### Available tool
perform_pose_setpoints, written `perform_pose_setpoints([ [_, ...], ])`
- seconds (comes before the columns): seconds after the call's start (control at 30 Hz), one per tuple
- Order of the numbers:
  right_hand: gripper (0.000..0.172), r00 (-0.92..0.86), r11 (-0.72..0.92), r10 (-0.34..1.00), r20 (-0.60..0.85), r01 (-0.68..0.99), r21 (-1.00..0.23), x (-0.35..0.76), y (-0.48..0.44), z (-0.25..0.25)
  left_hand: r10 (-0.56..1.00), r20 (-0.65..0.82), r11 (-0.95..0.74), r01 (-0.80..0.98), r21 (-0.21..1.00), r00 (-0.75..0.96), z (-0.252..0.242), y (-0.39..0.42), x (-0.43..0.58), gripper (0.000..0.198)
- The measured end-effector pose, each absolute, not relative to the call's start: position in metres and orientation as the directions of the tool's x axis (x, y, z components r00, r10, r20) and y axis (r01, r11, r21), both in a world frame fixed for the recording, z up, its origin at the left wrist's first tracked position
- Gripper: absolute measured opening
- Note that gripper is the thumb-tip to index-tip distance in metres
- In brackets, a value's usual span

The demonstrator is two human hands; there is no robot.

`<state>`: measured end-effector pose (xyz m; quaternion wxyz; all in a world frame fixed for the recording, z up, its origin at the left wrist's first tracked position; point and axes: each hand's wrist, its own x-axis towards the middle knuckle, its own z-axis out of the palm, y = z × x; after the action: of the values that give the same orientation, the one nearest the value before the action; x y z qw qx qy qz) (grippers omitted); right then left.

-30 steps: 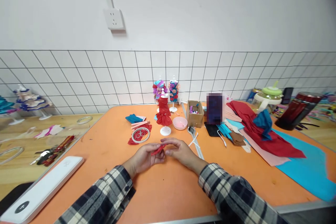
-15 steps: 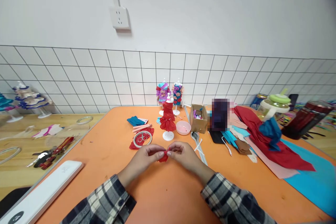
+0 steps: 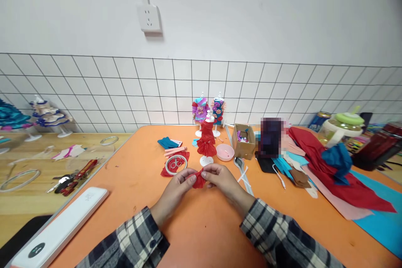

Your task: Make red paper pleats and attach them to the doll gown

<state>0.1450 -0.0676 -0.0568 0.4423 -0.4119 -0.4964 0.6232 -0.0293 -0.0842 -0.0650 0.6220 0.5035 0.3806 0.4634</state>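
Observation:
Between my two hands is a small gathered piece of red crepe paper [image 3: 199, 181], pinched at its edges above the orange table. My left hand [image 3: 178, 186] grips its left side between thumb and fingers. On the right side, my right hand [image 3: 221, 181] holds it the same way. Just beyond stands a small white dress form wearing a red ruffled dress [image 3: 206, 140]. Left of it, a white ring [image 3: 167, 168] encircles small scissors [image 3: 176, 163] on red scraps. A pink bowl [image 3: 225, 158] sits to the form's right.
Two decorated dress forms [image 3: 201, 109] stand at the back. Rightward are a cardboard box [image 3: 244, 147], tweezers or a similar grey tool [image 3: 246, 180], a phone-like dark block [image 3: 270, 138], coloured paper sheets [image 3: 348, 188], a green-lidded jug [image 3: 341, 127] and a dark flask [image 3: 381, 146]. A white lamp-like bar [image 3: 65, 226] lies left.
The red paper now shows more spread out between my fingers, which have drawn slightly apart. The whole view has shifted, with table items appearing farther right.

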Motion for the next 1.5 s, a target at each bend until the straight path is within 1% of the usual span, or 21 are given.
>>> perform_pose_setpoints([
  [0.07,0.032,-0.233,-0.046,0.972,-0.018,-0.115,-0.992,0.144,-0.066,-0.055,0.963,0.005,0.043,-0.172,0.984,0.271,-0.066,-0.084,-0.027,0.043],
  [0.17,0.024,-0.206,0.054,0.976,0.069,-0.076,-0.996,0.143,-0.065,-0.051,0.977,-0.008,0.032,-0.109,0.994,0.211,-0.068,-0.082,-0.023,0.039],
  [0.27,0.02,-0.251,0.03,0.967,0.047,-0.072,-0.997,0.145,-0.064,-0.047,0.982,-0.005,0.023,-0.09,0.996,0.19,-0.069,-0.082,-0.021,0.034],
  [0.33,0.019,-0.257,0.011,0.966,0.025,-0.055,-0.998,0.146,-0.063,-0.043,0.983,0.018,0.001,-0.106,0.994,0.183,-0.069,-0.083,-0.022,0.035],
  [0.47,0.02,-0.199,0.066,0.978,0.063,0.01,-0.998,0.149,-0.062,-0.038,0.986,0.027,0.002,-0.175,0.985,0.162,-0.067,-0.084,-0.023,0.03],
  [0.6,0.028,-0.224,-0.027,0.974,-0.011,-0.067,-0.997,0.146,-0.066,-0.045,0.997,0.035,-0.028,-0.099,0.995,0.073,-0.068,-0.08,-0.024,0.029],
  [0.63,0.03,-0.216,-0.026,0.976,-0.008,-0.083,-0.996,0.143,-0.067,-0.048,0.998,0.044,-0.04,-0.079,0.996,0.053,-0.069,-0.079,-0.024,0.029],
  [0.73,0.025,-0.135,0.098,0.985,0.106,-0.065,-0.993,0.141,-0.07,-0.058,0.997,0.049,-0.048,-0.023,0.999,0.057,-0.075,-0.081,-0.023,0.032],
  [0.8,0.022,-0.097,0.184,0.977,0.188,-0.049,-0.982,0.146,-0.067,-0.056,0.995,0.093,-0.093,0.001,0.996,0.047,-0.078,-0.084,-0.023,0.038],
  [0.9,0.02,-0.105,0.281,0.955,0.278,0.018,-0.959,0.172,-0.052,-0.035,0.961,0.268,-0.266,0.032,0.963,-0.072,-0.07,-0.08,-0.027,0.057],
  [0.93,0.019,-0.116,0.327,0.941,0.318,0.072,-0.942,0.183,-0.044,-0.026,0.94,0.324,-0.32,0.061,0.946,-0.103,-0.064,-0.075,-0.028,0.059],
  [0.97,0.017,-0.133,0.366,0.927,0.35,0.131,-0.921,0.194,-0.036,-0.016,0.929,0.355,-0.345,0.106,0.933,-0.104,-0.055,-0.067,-0.029,0.06],
  [1.03,0.013,-0.182,0.384,0.919,0.349,0.215,-0.898,0.214,-0.019,-0.001,0.921,0.377,-0.355,0.193,0.915,-0.094,-0.034,-0.045,-0.025,0.069],
  [1.1,0.009,-0.196,0.404,0.913,0.359,0.292,-0.867,0.224,-0.005,0.005,0.898,0.426,-0.371,0.333,0.867,-0.108,-0.016,-0.023,-0.014,0.077],
  [1.13,0.007,-0.201,0.412,0.91,0.364,0.322,-0.853,0.225,0.0,0.005,0.889,0.449,-0.385,0.388,0.838,-0.088,-0.01,-0.013,-0.006,0.076],
  [1.2,0.005,-0.21,0.427,0.904,0.374,0.362,-0.829,0.223,0.007,0.0,0.9,0.432,-0.374,0.406,0.834,-0.057,-0.004,0.003,0.009,0.07],
  [1.37,0.006,-0.219,0.467,0.884,0.413,0.401,-0.788,0.214,0.015,-0.017,0.932,0.363,-0.342,0.29,0.894,-0.018,-0.01,0.019,0.025,0.045],
  [1.43,0.005,-0.187,0.455,0.89,0.416,0.411,-0.79,0.213,0.016,-0.021,0.941,0.337,-0.328,0.242,0.913,0.005,-0.009,0.021,0.021,0.041],
  [1.5,0.004,-0.162,0.428,0.903,0.398,0.422,-0.799,0.211,0.017,-0.023,0.956,0.285,-0.293,0.179,0.939,0.07,-0.005,0.021,0.017,0.042],
])
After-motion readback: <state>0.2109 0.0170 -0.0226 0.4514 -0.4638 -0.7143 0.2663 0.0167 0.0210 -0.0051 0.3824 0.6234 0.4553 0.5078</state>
